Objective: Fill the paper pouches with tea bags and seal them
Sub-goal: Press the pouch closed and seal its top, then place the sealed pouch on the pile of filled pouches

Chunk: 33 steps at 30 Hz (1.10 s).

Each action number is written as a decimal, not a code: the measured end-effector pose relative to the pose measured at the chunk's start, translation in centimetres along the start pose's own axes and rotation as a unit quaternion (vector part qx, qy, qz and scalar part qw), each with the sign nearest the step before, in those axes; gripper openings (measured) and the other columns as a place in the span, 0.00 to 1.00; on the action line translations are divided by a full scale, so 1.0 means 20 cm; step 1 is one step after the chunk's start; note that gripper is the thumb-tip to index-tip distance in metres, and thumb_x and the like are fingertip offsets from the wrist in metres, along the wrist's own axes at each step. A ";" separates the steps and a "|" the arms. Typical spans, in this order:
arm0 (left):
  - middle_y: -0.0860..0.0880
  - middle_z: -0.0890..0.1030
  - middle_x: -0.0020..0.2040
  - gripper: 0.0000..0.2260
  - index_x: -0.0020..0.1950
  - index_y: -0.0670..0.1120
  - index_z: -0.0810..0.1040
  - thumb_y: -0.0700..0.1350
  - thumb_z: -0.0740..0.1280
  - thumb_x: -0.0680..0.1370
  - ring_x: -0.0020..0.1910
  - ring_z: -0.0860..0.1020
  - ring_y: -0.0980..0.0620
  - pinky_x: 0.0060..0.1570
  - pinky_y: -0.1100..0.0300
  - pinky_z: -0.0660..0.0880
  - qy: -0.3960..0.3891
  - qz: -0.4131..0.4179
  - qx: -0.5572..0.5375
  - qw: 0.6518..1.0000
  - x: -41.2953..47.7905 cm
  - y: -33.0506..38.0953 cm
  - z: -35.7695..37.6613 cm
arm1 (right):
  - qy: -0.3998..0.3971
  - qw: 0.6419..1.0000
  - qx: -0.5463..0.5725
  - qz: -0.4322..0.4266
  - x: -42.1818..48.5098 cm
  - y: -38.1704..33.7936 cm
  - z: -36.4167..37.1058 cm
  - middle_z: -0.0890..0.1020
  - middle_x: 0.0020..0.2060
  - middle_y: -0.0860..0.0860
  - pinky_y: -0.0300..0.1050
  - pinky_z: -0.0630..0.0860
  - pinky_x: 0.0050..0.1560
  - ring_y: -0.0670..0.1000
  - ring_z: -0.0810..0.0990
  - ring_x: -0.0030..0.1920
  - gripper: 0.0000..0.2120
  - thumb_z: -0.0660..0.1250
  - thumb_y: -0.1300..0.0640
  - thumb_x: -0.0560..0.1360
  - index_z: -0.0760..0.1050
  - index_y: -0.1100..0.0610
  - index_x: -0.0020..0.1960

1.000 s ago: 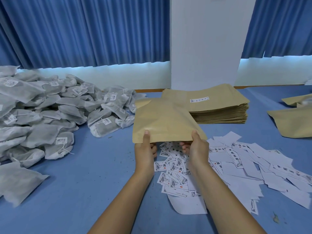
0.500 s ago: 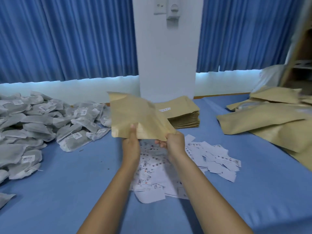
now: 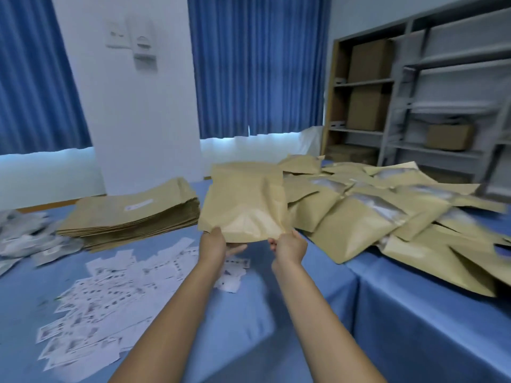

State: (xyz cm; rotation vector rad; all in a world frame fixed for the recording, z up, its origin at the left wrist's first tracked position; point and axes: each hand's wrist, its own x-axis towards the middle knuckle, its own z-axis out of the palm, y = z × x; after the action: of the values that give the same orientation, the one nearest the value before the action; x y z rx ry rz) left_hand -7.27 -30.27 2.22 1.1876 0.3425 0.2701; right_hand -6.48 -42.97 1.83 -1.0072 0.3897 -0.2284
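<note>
A brown paper pouch (image 3: 244, 200) is held up above the blue table. My left hand (image 3: 214, 244) grips its near left corner and my right hand (image 3: 290, 246) pinches its near right corner. The pouch bulges a little near its bottom. A flat stack of empty brown pouches (image 3: 132, 214) lies to the left of it. To the right, a loose heap of filled brown pouches (image 3: 387, 217) with clear windows covers the table. White tea bags (image 3: 30, 236) show blurred at the far left edge.
Several white printed paper labels (image 3: 110, 294) are scattered on the blue tablecloth (image 3: 414, 327) under my left arm. A white pillar (image 3: 132, 106) stands behind the stack. Grey shelves with cardboard boxes (image 3: 367, 109) fill the back right.
The view has swung to the right, and both hands have carried the pouch rightwards, from above the labels toward the heap of filled pouches. The tea bag pile has slid to the left edge.
</note>
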 end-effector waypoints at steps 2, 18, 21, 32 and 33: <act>0.42 0.81 0.45 0.12 0.64 0.40 0.69 0.41 0.54 0.83 0.31 0.83 0.47 0.28 0.61 0.78 -0.058 -0.018 -0.016 0.998 -0.03 -0.02 0.17 | 0.038 0.998 0.052 -0.002 0.09 -0.09 -0.07 0.75 0.37 0.56 0.33 0.63 0.17 0.44 0.71 0.16 0.19 0.48 0.73 0.74 0.69 0.56 0.54; 0.45 0.77 0.56 0.18 0.63 0.47 0.71 0.58 0.60 0.80 0.55 0.78 0.44 0.55 0.46 0.77 -0.231 -0.073 0.144 0.960 0.08 -0.15 0.25 | -0.156 0.983 -0.041 0.087 0.31 0.03 0.00 0.80 0.42 0.59 0.43 0.78 0.37 0.53 0.80 0.36 0.07 0.59 0.66 0.79 0.76 0.64 0.51; 0.44 0.79 0.52 0.13 0.61 0.46 0.73 0.51 0.62 0.80 0.52 0.78 0.45 0.58 0.47 0.76 -0.140 -0.027 0.186 0.972 0.13 -0.17 0.14 | -0.183 0.970 -0.138 0.085 0.17 0.21 0.16 0.77 0.32 0.55 0.42 0.71 0.34 0.52 0.76 0.33 0.14 0.60 0.62 0.78 0.74 0.58 0.35; 0.45 0.77 0.52 0.08 0.54 0.41 0.77 0.42 0.60 0.80 0.52 0.74 0.47 0.50 0.57 0.69 0.123 0.268 0.553 0.779 0.49 0.21 -0.79 | -0.258 0.943 -0.108 0.178 -0.26 0.72 0.91 0.75 0.26 0.54 0.34 0.66 0.19 0.45 0.71 0.19 0.10 0.61 0.71 0.74 0.76 0.62 0.37; 0.44 0.75 0.54 0.09 0.56 0.41 0.75 0.41 0.60 0.80 0.55 0.73 0.46 0.52 0.57 0.68 0.130 0.271 0.611 0.732 0.55 0.26 -0.86 | -0.258 0.943 -0.096 0.185 -0.27 0.76 0.96 0.77 0.30 0.55 0.35 0.71 0.22 0.46 0.75 0.23 0.09 0.59 0.71 0.75 0.76 0.64 0.41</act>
State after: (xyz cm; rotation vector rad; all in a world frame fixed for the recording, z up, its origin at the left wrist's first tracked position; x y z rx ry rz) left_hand -4.20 -9.47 0.13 2.5940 0.4173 0.7996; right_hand -3.23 -18.20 -0.86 -1.1200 0.1150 0.4172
